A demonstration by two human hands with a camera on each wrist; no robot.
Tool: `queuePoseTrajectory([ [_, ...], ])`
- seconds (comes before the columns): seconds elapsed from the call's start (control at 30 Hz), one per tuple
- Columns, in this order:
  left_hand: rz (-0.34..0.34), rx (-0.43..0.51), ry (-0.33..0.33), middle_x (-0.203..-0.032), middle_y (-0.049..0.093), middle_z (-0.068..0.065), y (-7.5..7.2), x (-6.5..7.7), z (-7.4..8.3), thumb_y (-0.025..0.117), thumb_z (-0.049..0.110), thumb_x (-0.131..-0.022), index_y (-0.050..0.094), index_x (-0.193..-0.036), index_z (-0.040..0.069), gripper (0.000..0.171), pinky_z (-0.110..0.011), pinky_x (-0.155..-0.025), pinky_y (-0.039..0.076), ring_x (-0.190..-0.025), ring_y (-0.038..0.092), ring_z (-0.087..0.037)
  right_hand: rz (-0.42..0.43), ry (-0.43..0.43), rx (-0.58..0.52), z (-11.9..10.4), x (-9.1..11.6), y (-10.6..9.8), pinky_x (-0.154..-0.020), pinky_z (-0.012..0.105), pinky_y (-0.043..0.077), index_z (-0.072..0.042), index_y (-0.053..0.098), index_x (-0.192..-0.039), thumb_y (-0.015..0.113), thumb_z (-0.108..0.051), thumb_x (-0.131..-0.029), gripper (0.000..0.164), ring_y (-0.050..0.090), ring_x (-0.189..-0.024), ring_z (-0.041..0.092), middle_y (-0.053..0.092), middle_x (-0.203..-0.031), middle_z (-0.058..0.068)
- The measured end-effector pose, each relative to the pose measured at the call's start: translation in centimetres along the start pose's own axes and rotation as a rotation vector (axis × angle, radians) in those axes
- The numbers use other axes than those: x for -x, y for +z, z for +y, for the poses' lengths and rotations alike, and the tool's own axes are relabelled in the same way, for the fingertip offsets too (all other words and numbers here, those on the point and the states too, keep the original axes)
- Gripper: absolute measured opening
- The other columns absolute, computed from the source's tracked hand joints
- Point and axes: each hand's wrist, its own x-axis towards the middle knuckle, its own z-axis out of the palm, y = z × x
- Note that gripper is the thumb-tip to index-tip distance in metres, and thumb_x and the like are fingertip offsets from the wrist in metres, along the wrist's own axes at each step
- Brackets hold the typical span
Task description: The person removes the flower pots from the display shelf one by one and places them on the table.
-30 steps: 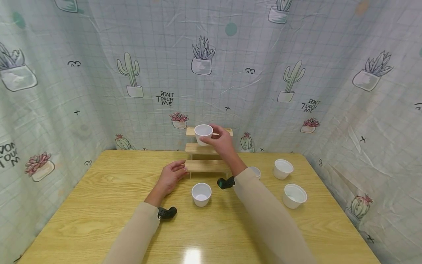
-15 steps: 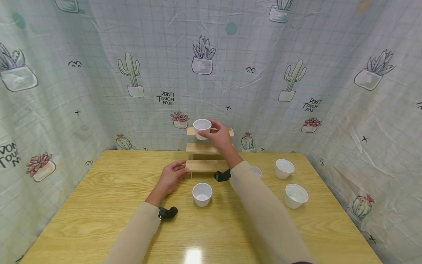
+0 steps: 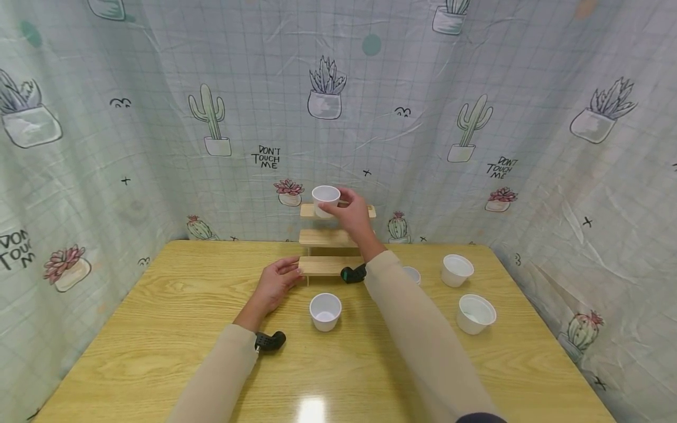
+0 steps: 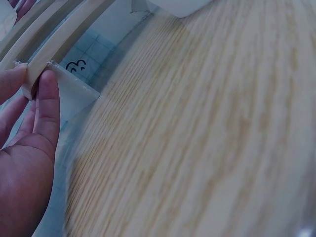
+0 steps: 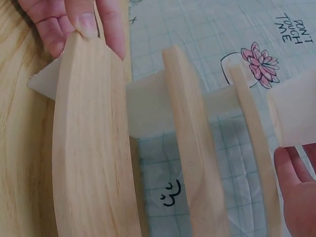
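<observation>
A three-step wooden display stand [image 3: 322, 266] stands at the back of the table. My left hand [image 3: 275, 284] pinches the left end of its lowest step, thumb on top and fingers beneath. That pinch on the plank [image 4: 47, 47] shows close up in the left wrist view. My right hand [image 3: 353, 218] grips a small white plastic cup [image 3: 324, 202] by its side, thumb in front. The cup is upright and overlaps the top step in the head view. From the right wrist, the cup [image 5: 298, 111] appears just beyond the top plank [image 5: 252, 128].
One white cup [image 3: 325, 311] stands on the table [image 3: 158, 352] before the stand. Two more, a rear white cup [image 3: 457, 270] and a nearer white cup [image 3: 475, 314], stand at the right. Another white cup [image 3: 412, 275] is partly behind my right sleeve. A cactus-print curtain [image 3: 254, 106] surrounds the table.
My right hand has raised the cup from in front of the upper steps to the height of the top step. The left hand keeps its place on the lowest step.
</observation>
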Motion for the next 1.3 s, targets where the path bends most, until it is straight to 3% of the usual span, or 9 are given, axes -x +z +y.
queuePoseTrajectory([
  [1.3, 0.01, 0.009, -0.012, -0.104, 0.066, 0.0, 0.2, 0.2, 0.2, 0.059, -0.007, -0.099, 0.044, -0.148, -0.01, 0.051, -0.025, -0.089, 0.063, -0.093, 0.068, -0.008, 0.003, -0.007, 0.029, -0.1, -1.7, 1.5, -0.097, 0.041, 0.061, -0.007, 0.063, -0.136, 0.088, -0.025, -0.083, 0.062, 0.067, -0.116, 0.029, 0.069, -0.13, 0.013],
])
